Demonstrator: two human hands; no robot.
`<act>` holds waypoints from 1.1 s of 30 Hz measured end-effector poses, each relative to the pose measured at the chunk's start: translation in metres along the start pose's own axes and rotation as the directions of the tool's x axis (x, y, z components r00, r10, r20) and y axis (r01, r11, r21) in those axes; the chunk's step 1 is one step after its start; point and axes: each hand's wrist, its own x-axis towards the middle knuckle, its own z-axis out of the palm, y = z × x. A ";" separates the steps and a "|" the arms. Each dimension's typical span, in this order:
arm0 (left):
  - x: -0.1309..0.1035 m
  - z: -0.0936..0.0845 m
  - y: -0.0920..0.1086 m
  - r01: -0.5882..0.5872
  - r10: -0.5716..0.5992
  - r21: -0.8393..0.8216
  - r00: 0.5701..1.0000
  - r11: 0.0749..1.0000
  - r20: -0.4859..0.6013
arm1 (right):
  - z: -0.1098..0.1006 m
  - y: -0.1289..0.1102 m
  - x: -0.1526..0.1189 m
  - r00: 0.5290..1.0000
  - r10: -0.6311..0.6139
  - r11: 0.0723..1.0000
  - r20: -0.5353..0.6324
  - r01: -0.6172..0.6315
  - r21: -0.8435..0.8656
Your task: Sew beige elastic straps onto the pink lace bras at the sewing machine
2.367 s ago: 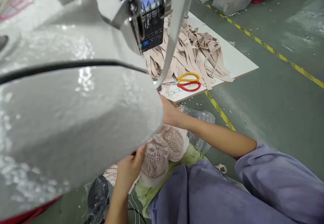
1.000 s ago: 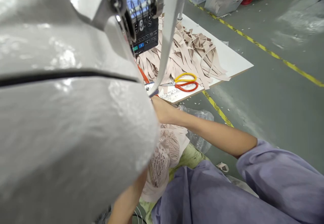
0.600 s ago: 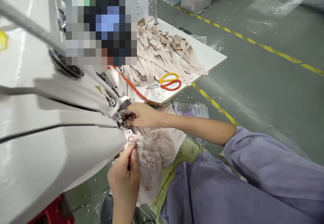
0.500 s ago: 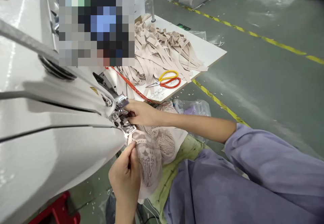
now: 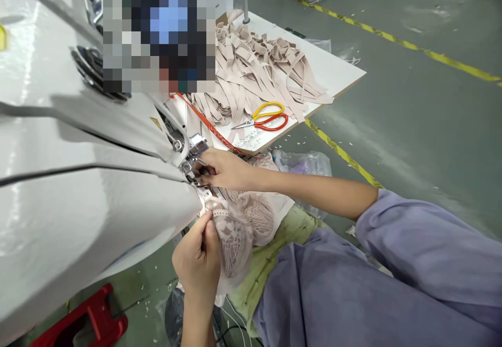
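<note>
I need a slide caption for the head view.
Left hand pinching lace fabric beside a sewing machine, right hand near its metal parts.

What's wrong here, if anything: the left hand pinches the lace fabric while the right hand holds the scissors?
The scissors are wrong: the head view shows the scissors lying on the white table, while the right hand is at the metal parts of the machine. The left hand does pinch the lace fabric.

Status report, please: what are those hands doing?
Left hand: pinching edge of lace garment. Right hand: beside sewing machine, fingers partly hidden. Scissors: on white table, apart from both hands.
</note>
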 end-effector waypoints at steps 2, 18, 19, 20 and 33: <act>-0.001 0.001 -0.001 -0.008 0.008 -0.003 1.000 1.000 -0.005 | 0.000 0.000 0.000 1.000 -0.001 1.000 0.003 0.001 0.008; -0.021 0.026 0.031 -0.187 0.216 0.285 0.974 0.940 -0.075 | 0.003 0.000 -0.007 0.999 -0.019 0.999 -0.031 0.021 0.049; -0.022 0.026 0.034 -0.178 0.206 0.304 0.977 0.936 -0.063 | 0.003 -0.001 -0.007 1.000 -0.010 0.999 -0.028 0.011 0.042; -0.023 0.026 0.036 -0.173 0.202 0.317 0.978 0.932 -0.059 | 0.004 -0.002 -0.007 0.999 -0.002 0.999 -0.032 0.003 0.034; -0.013 0.025 0.030 -0.194 0.224 0.325 0.973 0.925 -0.056 | 0.002 -0.002 0.006 0.999 0.037 0.997 -0.026 -0.038 -0.062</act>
